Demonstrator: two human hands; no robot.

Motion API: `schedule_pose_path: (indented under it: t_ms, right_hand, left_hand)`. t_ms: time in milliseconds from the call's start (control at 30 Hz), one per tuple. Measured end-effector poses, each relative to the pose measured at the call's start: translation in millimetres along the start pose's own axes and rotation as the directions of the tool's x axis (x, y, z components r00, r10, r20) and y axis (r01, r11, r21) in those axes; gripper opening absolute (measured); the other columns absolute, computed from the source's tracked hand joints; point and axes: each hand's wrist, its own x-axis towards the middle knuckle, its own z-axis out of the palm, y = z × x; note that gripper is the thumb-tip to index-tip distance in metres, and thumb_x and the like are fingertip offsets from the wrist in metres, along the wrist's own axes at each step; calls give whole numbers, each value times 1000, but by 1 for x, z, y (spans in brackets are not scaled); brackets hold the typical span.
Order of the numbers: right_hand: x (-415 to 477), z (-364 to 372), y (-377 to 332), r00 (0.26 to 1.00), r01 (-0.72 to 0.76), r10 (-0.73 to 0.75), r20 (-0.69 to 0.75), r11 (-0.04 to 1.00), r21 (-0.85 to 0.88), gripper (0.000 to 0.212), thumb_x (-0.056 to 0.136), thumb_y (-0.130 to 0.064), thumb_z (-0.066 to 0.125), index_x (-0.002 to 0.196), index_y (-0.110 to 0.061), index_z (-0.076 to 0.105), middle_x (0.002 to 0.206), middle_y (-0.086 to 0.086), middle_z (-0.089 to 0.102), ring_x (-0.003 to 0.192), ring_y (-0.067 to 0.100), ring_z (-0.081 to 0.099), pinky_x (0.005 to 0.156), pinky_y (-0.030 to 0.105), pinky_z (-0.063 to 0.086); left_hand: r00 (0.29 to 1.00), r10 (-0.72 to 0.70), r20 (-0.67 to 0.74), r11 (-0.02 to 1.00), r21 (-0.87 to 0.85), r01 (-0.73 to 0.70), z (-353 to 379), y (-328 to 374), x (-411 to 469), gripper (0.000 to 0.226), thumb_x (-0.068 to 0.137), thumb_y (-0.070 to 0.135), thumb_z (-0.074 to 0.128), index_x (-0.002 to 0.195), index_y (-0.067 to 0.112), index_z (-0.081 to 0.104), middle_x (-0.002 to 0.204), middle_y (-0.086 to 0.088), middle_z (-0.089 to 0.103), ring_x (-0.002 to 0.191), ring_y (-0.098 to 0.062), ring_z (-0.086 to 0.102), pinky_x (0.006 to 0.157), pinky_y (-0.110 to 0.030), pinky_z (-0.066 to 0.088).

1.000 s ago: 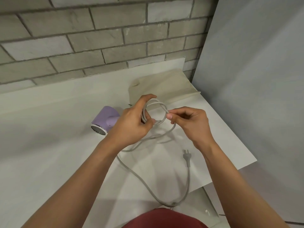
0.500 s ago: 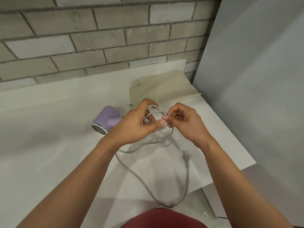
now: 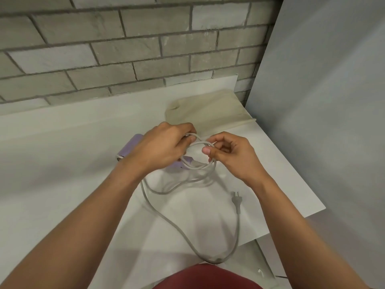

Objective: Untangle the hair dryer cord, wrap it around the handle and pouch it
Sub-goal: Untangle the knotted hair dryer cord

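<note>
A lilac hair dryer (image 3: 130, 148) lies on the white table (image 3: 62, 174), mostly hidden under my left hand (image 3: 158, 149). Its grey cord (image 3: 166, 220) forms a raised loop between both hands, then trails across the table in a wide curve back to the plug (image 3: 237, 202). My left hand grips the cord at the loop's left side. My right hand (image 3: 231, 157) pinches the loop's right side between thumb and fingers. A beige fabric pouch (image 3: 210, 111) lies flat just behind the hands.
A grey brick wall (image 3: 125, 49) stands behind the table. A plain grey panel (image 3: 333, 101) rises at the right. The table's right edge (image 3: 312, 213) runs diagonally close to the plug.
Both hands have shifted a little apart again, widening the cord loop between them. The slack cord and plug on the table stay where they were.
</note>
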Motion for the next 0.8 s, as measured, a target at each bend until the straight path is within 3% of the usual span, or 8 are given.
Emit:
schedule_pose_path:
  t_ms: [133, 267, 333, 400, 500, 567, 667, 800]
  right_hand:
    - [-1, -2, 0, 993, -27, 27, 118, 1000, 2, 18, 91, -28, 83, 105, -40, 82, 91, -5, 80, 82, 11, 72, 87, 24, 59]
    - [0, -3, -1, 996, -38, 38, 83, 999, 6, 8, 95, -35, 77, 97, -31, 84, 100, 3, 81, 97, 25, 76, 92, 34, 61]
    - [3, -4, -1, 997, -30, 33, 67, 999, -45, 9, 98, -33, 74, 99, -29, 83, 95, -1, 81, 90, 21, 76, 90, 31, 61]
    - [3, -5, -1, 998, -23, 28, 61, 996, -83, 10, 100, -30, 72, 98, -28, 82, 92, -5, 81, 82, 14, 74, 87, 25, 60]
    - [3, -6, -3, 998, -21, 30, 64, 989, -144, 14, 101, -30, 71, 95, -26, 83, 89, -7, 80, 81, 9, 72, 83, 17, 55]
    - [3, -6, -5, 997, -14, 28, 73, 980, -198, 15, 102, -29, 70, 97, -26, 83, 88, -9, 80, 83, 12, 74, 87, 26, 57]
    - [2, -4, -8, 996, 0, 24, 87, 963, -268, 16, 102, -29, 69, 99, -24, 84, 88, -8, 80, 85, 15, 74, 92, 41, 58]
    - [-1, -3, -9, 997, -14, 34, 73, 967, -255, 16, 101, -33, 69, 101, -27, 84, 91, -10, 81, 85, 10, 75, 92, 35, 58]
  left_hand:
    - [953, -171, -251, 951, -294, 93, 18, 0, -8, 17, 106, 31, 52, 103, 25, 67, 70, 8, 72, 67, -1, 69, 69, -21, 53]
    - [884, -334, -327, 861, -487, 145, 25, -3, -10, 18, 106, 30, 53, 99, 23, 68, 71, 10, 73, 62, -4, 70, 64, -13, 50]
    - [903, -305, -301, 909, -374, 182, 25, -10, -9, 18, 106, 30, 52, 102, 22, 68, 79, 7, 74, 72, -10, 71, 73, -26, 53]
    - [928, -195, -317, 977, -146, 156, 21, -16, -10, 19, 103, 25, 56, 118, 21, 69, 104, 3, 71, 89, -22, 70, 81, -38, 53]
    - [973, 54, -222, 996, 78, -38, 13, -15, -9, 47, 99, 19, 62, 144, 27, 56, 130, 3, 60, 112, -22, 61, 86, -41, 54]
    - [980, 164, -109, 971, 194, -141, 12, -9, -5, 49, 100, 23, 62, 147, 31, 53, 130, 6, 61, 116, -21, 57, 81, -40, 55]
    - [982, 186, -35, 944, 285, -168, 12, -5, 0, 46, 101, 39, 59, 146, 34, 53, 121, 8, 69, 111, -22, 62, 77, -37, 52]
    - [984, 148, -102, 920, 380, -99, 14, -2, 1, 31, 105, 50, 45, 127, 35, 61, 100, 5, 76, 92, -30, 70, 71, -38, 55]
